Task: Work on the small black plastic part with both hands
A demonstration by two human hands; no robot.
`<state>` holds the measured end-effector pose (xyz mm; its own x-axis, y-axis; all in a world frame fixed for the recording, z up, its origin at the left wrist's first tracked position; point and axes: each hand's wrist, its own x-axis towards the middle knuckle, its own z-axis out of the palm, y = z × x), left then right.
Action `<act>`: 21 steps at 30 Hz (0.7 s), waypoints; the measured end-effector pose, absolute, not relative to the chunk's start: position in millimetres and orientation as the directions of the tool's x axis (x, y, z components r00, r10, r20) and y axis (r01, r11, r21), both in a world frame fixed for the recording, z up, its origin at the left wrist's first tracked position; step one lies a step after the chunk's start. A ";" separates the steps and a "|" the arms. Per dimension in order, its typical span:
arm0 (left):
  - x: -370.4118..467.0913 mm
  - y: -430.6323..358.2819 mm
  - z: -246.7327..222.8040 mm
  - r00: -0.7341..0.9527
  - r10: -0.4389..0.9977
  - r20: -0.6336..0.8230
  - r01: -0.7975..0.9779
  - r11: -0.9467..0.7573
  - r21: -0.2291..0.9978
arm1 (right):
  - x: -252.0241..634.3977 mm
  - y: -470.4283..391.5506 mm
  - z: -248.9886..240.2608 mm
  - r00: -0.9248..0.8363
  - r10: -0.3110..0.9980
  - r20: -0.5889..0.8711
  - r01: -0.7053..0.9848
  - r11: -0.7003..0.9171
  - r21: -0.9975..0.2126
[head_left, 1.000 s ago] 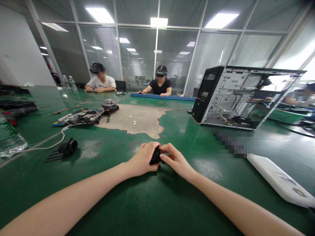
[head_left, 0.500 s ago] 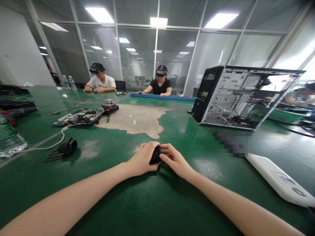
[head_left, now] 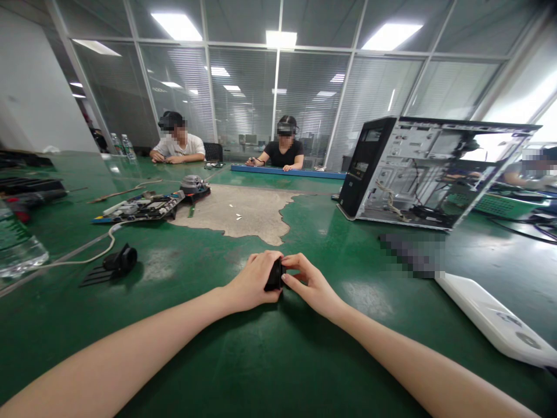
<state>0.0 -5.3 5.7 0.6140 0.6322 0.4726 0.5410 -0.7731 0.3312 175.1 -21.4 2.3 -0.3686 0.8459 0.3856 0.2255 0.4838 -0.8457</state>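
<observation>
Just above the green tabletop, my left hand (head_left: 255, 283) is wrapped round a small black part (head_left: 273, 276), with fingers over its top and thumb beneath. Its exact kind is hard to make out because my fingers cover much of it. From the other side, my right hand (head_left: 310, 284) is closed in a pinch at the part's right edge, thumb and forefinger touching it. Off to the left lies a black plastic piece (head_left: 114, 264) with a round end and several slats, apart from both hands.
A circuit board (head_left: 145, 204) with a fan-like cooler (head_left: 194, 184) lies back left, near a thin cable (head_left: 104, 249). An opened computer case (head_left: 369, 168) stands back right. A white phone-shaped object (head_left: 491, 313) and a bottle (head_left: 20, 244) flank me. Two people sit opposite.
My hands and the black part stay almost where they were, with only a slight shift of my right fingers. Across the table, a person's hand has lifted a little.
</observation>
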 end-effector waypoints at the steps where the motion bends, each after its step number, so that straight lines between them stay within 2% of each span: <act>1: -0.1 -5.3 5.6 0.613 0.633 0.473 0.541 -0.773 0.332 | 175.0 -21.4 1.7 -0.372 0.847 0.380 0.223 0.479 -0.849; 12: -0.5 -4.7 5.1 0.616 0.632 0.471 0.536 -0.774 0.338 | 175.6 -20.3 0.4 -0.382 0.872 0.306 0.241 0.414 -0.878; 21: -0.5 -5.5 6.3 0.617 0.632 0.468 0.540 -0.773 0.332 | 175.2 -22.7 1.9 -0.405 0.846 0.346 0.197 0.450 -0.871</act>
